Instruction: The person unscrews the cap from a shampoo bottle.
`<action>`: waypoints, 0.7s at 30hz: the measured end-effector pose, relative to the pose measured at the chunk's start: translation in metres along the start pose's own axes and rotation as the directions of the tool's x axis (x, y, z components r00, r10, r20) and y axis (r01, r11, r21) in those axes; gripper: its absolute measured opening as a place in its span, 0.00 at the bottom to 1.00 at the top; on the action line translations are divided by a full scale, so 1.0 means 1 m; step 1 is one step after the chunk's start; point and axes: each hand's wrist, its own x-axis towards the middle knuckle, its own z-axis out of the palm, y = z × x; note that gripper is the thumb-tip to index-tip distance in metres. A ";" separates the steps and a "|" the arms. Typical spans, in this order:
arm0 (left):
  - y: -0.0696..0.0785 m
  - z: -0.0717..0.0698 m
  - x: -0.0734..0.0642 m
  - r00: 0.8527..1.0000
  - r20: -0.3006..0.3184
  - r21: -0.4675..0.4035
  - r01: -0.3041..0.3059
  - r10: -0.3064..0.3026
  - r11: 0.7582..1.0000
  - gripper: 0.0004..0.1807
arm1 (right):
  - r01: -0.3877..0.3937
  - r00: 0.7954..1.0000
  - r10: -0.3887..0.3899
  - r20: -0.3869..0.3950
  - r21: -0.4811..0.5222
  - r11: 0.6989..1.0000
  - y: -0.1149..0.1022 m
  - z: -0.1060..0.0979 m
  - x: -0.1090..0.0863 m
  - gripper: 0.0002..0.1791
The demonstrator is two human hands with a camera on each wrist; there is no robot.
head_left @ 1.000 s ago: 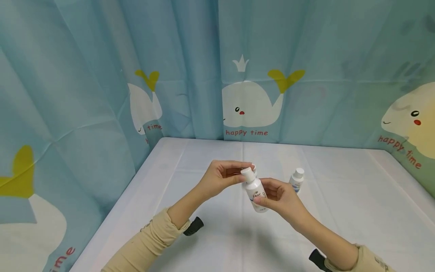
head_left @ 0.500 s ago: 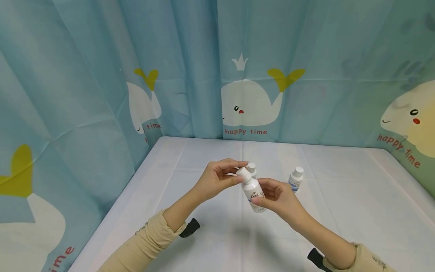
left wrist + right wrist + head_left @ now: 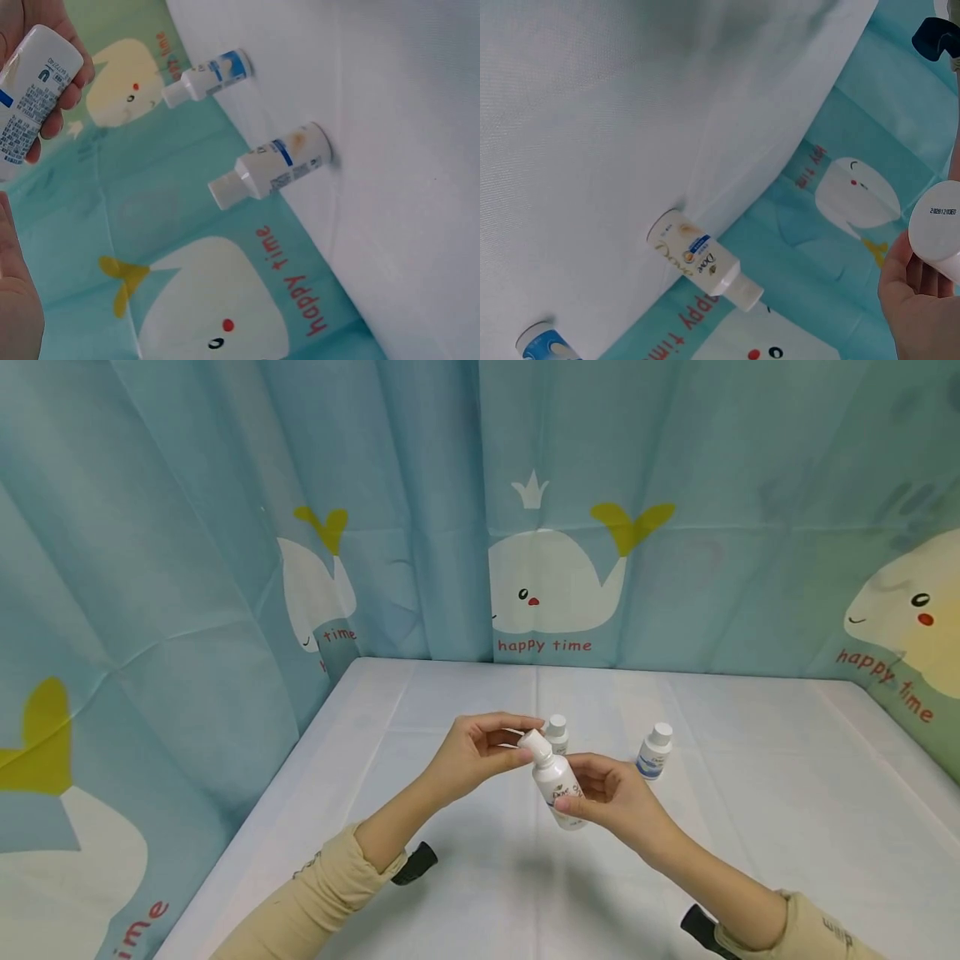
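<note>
Above the table, my right hand [image 3: 618,797] grips the body of a small white Dove bottle [image 3: 557,783], thumb across its label. My left hand [image 3: 476,758] pinches the bottle's white cap [image 3: 535,745] between thumb and fingers; whether the cap is loose I cannot tell. The bottle leans with its top to the left. Its base [image 3: 936,223] faces the right wrist camera, and printed back text [image 3: 37,105] shows in the left wrist view. Behind it stands a second white Dove bottle [image 3: 285,161], upright and partly hidden in the head view.
A third bottle, white with a blue label [image 3: 655,753], stands upright on the white table [image 3: 750,827] to the right. A blue curtain printed with whales [image 3: 555,585] hangs behind the table and along its left side. Black straps [image 3: 414,863] sit at the wrists.
My left hand has shifted slightly left along with the cap, and the held bottle leans further left. More of the bottle behind now shows. My right hand stays nearly in place.
</note>
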 end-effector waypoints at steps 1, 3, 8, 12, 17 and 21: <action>0.000 0.000 0.000 1.000 -0.001 0.002 0.006 -0.006 1.000 0.42 | 0.001 1.000 -0.001 0.004 0.001 1.000 0.000 0.000 0.000 0.25; 0.000 0.000 -0.001 1.000 -0.006 0.006 0.014 -0.013 1.000 0.42 | 0.003 1.000 -0.003 0.008 0.004 1.000 0.000 0.000 0.000 0.25; 0.001 0.000 0.000 0.999 -0.041 0.032 0.020 -0.018 0.999 0.44 | 0.013 1.000 -0.013 0.015 0.011 1.000 -0.001 0.001 -0.002 0.25; 0.003 0.001 0.000 0.999 -0.050 0.048 0.021 -0.019 0.999 0.47 | 0.030 0.999 -0.030 0.012 0.000 1.000 -0.002 0.002 -0.003 0.25; 0.004 0.002 0.000 0.998 -0.056 0.022 0.028 -0.026 0.999 0.47 | 0.048 0.999 -0.048 0.015 -0.010 0.999 -0.004 0.001 -0.004 0.24; 0.006 0.003 0.001 0.996 -0.076 -0.003 0.038 -0.038 0.999 0.47 | 0.052 0.998 -0.052 0.020 0.002 0.999 -0.005 0.001 -0.005 0.24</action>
